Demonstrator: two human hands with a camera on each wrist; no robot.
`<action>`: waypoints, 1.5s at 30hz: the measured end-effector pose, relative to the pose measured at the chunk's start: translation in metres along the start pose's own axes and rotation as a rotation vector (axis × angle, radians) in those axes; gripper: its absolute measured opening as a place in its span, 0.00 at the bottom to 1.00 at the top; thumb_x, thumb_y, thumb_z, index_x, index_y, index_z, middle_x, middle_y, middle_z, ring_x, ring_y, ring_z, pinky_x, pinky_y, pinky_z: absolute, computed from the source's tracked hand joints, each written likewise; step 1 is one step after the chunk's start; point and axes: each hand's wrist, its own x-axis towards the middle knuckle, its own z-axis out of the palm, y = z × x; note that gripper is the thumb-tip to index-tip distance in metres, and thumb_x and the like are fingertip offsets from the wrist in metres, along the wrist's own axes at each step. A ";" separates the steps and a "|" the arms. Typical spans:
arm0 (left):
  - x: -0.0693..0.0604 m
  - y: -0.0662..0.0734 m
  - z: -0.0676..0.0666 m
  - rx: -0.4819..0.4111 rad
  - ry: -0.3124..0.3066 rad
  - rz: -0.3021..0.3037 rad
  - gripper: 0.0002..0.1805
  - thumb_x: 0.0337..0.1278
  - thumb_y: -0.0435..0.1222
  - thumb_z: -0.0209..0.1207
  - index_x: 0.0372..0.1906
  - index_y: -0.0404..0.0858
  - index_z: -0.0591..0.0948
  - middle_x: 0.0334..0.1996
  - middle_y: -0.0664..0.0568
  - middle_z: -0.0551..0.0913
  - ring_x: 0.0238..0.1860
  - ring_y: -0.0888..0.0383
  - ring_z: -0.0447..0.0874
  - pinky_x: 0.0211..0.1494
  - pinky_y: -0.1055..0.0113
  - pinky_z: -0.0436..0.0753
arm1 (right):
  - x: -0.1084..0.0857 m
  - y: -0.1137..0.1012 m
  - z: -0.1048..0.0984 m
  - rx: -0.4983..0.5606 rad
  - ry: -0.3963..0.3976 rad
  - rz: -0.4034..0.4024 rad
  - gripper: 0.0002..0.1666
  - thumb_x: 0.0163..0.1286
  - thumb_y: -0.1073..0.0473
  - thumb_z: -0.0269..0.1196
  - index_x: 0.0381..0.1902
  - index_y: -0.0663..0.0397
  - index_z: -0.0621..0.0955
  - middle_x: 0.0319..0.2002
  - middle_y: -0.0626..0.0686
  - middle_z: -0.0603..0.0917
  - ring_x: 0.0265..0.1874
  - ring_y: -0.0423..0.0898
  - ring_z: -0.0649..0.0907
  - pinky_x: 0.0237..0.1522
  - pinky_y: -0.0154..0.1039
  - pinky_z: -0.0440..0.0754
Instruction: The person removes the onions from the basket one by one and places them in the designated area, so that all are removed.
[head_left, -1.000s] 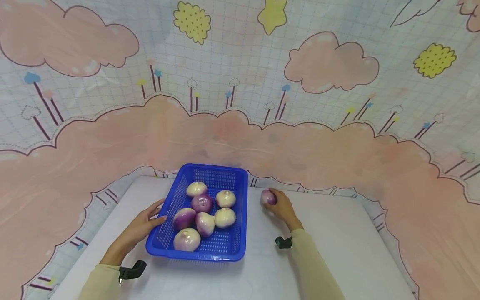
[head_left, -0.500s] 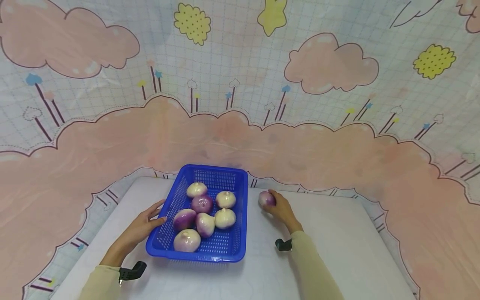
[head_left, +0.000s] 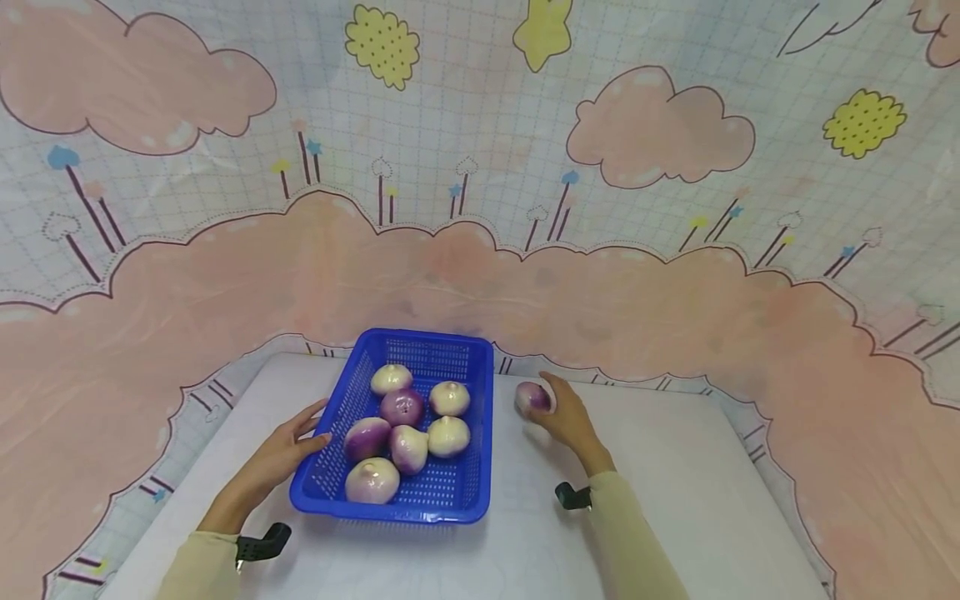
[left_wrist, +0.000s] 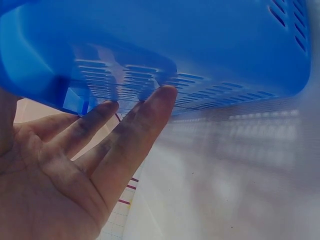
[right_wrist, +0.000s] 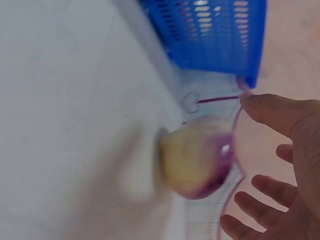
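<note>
In the head view, a blue perforated plastic basket (head_left: 480,500) stands on the white table with several glossy white-and-purple onions (head_left: 372,481) inside. My left hand (head_left: 273,458) is at its left side. The thumb rests at the rim, and in the left wrist view the straight fingers (left_wrist: 135,135) touch the outer wall. A lone onion (head_left: 529,398) sits on the table, right of the basket. Around its right side is my right hand (head_left: 566,417), fingers spread. The right wrist view shows the hand apart from this onion (right_wrist: 197,157), holding nothing.
The white table (head_left: 675,500) reaches back to a patterned cloth backdrop (head_left: 600,300) with clouds and stars. Dark wrist cameras (head_left: 264,542) are strapped over both beige sleeves. The basket's right wall stands close to the lone onion.
The lone onion has shifted slightly left toward the basket. My right hand has let go of it, and its fingers have spread. My left hand and the basket have stayed put.
</note>
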 end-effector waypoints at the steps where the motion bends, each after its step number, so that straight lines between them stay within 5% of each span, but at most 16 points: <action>1: 0.000 0.000 0.000 -0.002 0.000 0.001 0.41 0.72 0.45 0.52 0.79 0.41 0.45 0.74 0.27 0.55 0.66 0.26 0.67 0.59 0.37 0.78 | -0.001 -0.002 -0.002 -0.002 0.006 -0.005 0.45 0.58 0.52 0.71 0.72 0.50 0.66 0.72 0.61 0.67 0.70 0.64 0.68 0.69 0.66 0.65; 26: -0.002 -0.003 0.001 -0.034 0.007 -0.001 0.42 0.70 0.48 0.53 0.79 0.43 0.46 0.73 0.28 0.58 0.66 0.28 0.69 0.60 0.39 0.78 | -0.036 -0.062 -0.043 -0.102 0.143 -0.237 0.45 0.56 0.55 0.73 0.71 0.46 0.68 0.71 0.58 0.68 0.69 0.61 0.71 0.65 0.63 0.73; 45: -0.001 -0.003 0.001 -0.037 -0.001 0.001 0.42 0.70 0.49 0.53 0.79 0.43 0.46 0.74 0.28 0.57 0.67 0.28 0.68 0.61 0.38 0.77 | -0.055 -0.105 -0.016 -0.117 0.160 -0.460 0.41 0.58 0.53 0.73 0.68 0.49 0.71 0.66 0.56 0.74 0.65 0.55 0.75 0.63 0.53 0.78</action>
